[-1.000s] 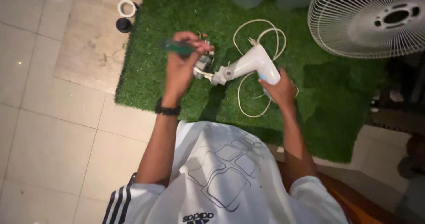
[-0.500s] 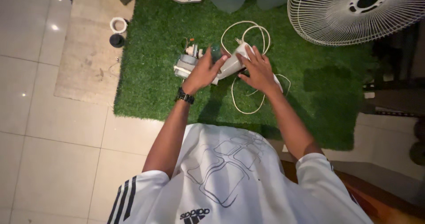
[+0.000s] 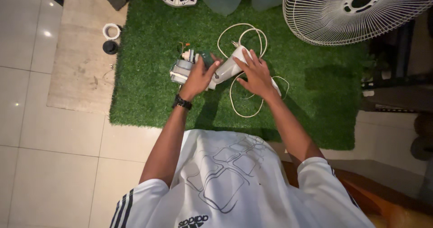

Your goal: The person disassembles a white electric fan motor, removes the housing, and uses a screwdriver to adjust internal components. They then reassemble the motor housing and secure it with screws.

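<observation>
Left grip: left hand (image 3: 198, 77) curled around a dark green tool handle (image 3: 207, 59), fingers clamped on it, at the grey motor end (image 3: 181, 69) of the appliance.
Right grip: right hand (image 3: 255, 72) laid flat, fingers spread apart, pressing the white housing (image 3: 230, 65); not clamped.
Thing: white handheld appliance lies on the green turf mat (image 3: 149, 97), between both hands.
Axis: long axis runs from lower left (motor) to upper right; left hand is nearer the exposed end.
Cord: white cord (image 3: 243, 34) loops behind and under the right hand.
Around: fan grille (image 3: 315, 16) upper right; tape roll (image 3: 111, 31) on floor, well apart.
Change: half a second ago both hands sat higher in view; hold looks the same.
</observation>
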